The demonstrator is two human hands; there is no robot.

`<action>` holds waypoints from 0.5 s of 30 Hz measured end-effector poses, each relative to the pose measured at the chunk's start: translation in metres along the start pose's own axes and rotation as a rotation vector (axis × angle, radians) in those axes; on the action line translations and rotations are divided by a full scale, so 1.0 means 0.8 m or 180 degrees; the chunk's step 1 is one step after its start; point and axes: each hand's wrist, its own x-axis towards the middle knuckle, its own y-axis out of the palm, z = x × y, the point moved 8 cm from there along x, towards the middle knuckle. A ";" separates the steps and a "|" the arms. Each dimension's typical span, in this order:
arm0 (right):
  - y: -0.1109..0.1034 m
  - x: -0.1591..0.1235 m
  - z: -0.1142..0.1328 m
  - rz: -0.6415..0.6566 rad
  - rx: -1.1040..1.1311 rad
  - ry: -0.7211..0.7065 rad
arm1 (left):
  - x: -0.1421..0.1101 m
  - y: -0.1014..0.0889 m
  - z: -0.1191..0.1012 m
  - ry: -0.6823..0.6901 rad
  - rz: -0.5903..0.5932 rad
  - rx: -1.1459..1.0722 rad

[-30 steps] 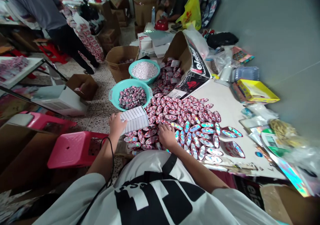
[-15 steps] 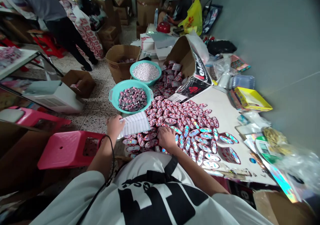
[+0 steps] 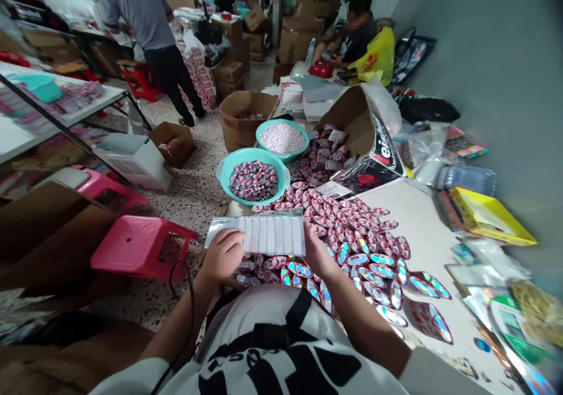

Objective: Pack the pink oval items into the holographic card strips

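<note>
Over the near left part of the table (image 3: 420,204), I see 2 hands holding 1 white striped sheet (image 3: 268,235): the left hand (image 3: 225,254) covers its left end, the right hand (image 3: 318,253) clasps its right edge. Oval red-rimmed pieces (image 3: 331,212) crowd the table beside it; just beyond sits 1 turquoise basin (image 3: 225,177) of small round pieces (image 3: 254,181).
</note>
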 end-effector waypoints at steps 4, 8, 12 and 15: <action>0.002 0.012 0.043 0.0178 0.0823 0.0029 | -0.009 -0.020 -0.026 -0.0002 -0.0554 0.0196; 0.010 0.023 0.071 0.0180 0.1043 -0.0039 | -0.014 -0.028 -0.026 -0.0050 -0.0430 0.0366; 0.014 0.030 0.077 0.0067 0.1161 0.0023 | -0.010 -0.049 0.002 -0.0518 0.0030 0.0324; 0.010 0.025 0.077 0.0020 0.1120 0.0052 | 0.000 -0.075 0.026 -0.0987 0.0155 0.0269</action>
